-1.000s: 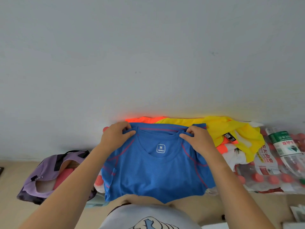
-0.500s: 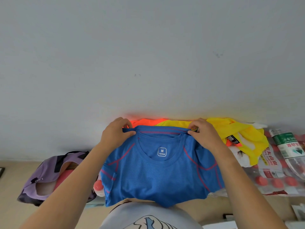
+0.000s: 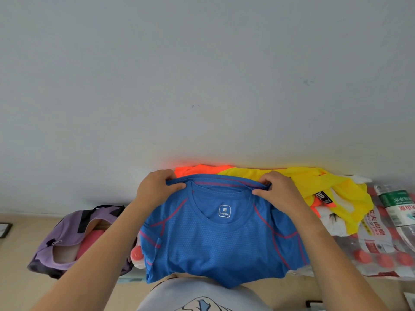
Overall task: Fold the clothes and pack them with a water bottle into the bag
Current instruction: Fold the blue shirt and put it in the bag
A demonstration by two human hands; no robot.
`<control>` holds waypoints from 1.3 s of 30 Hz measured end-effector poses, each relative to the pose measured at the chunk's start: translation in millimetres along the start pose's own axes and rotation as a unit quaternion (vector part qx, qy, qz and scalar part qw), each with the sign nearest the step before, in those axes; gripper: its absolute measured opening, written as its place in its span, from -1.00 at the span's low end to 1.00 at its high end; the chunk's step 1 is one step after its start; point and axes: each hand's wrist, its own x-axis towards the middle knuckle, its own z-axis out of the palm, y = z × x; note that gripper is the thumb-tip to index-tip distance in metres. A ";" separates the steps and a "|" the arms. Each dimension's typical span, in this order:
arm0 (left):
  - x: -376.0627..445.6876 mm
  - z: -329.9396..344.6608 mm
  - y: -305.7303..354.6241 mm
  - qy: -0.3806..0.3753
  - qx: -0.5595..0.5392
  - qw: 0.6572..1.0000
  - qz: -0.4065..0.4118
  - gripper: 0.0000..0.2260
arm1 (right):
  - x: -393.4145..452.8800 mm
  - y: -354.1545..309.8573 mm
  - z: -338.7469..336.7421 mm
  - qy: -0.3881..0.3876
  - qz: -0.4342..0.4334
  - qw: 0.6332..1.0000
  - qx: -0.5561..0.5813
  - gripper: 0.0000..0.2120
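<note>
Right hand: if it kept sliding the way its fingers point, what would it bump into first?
The right hand points toward the left hand along the blue shirt collar; probably that hand, depth unclear.

Bottle pack [image 3: 379, 250]: wrapped in clear film, red caps seen through it, red lettering printed on top.
Wall [image 3: 202, 75]: pale grey, risen behind the pack, marked by a few small dark specks.
Floor [image 3: 15, 277]: beige, spread below the pack.
Dark frame [image 3: 4, 230]: laid on the floor, far left of the pack, cut off by the edge.
</note>
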 end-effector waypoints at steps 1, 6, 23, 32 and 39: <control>0.5 -1.1 -0.9 -0.004 0.002 1.000 -0.002 -0.75 | -0.4 1.9 -0.9 -0.013 0.000 1.000 -0.007 -0.83; 1.1 -8.1 -3.3 -0.013 -0.026 1.000 0.012 -0.76 | 3.7 3.3 -10.2 0.001 0.015 0.998 0.054 -0.86; -5.7 -5.4 -3.6 0.002 -0.020 0.999 -0.032 -0.76 | -0.9 -20.7 10.8 0.052 0.037 0.998 0.015 -0.74; 7.2 -11.2 7.8 0.087 -0.012 0.996 -0.012 -0.80 | 25.6 -27.1 1.4 0.104 0.061 0.985 0.121 -0.87; -53.3 37.4 66.1 0.188 0.086 0.943 0.260 -0.69 | 7.3 -13.5 -0.4 0.067 0.060 0.991 0.095 -0.77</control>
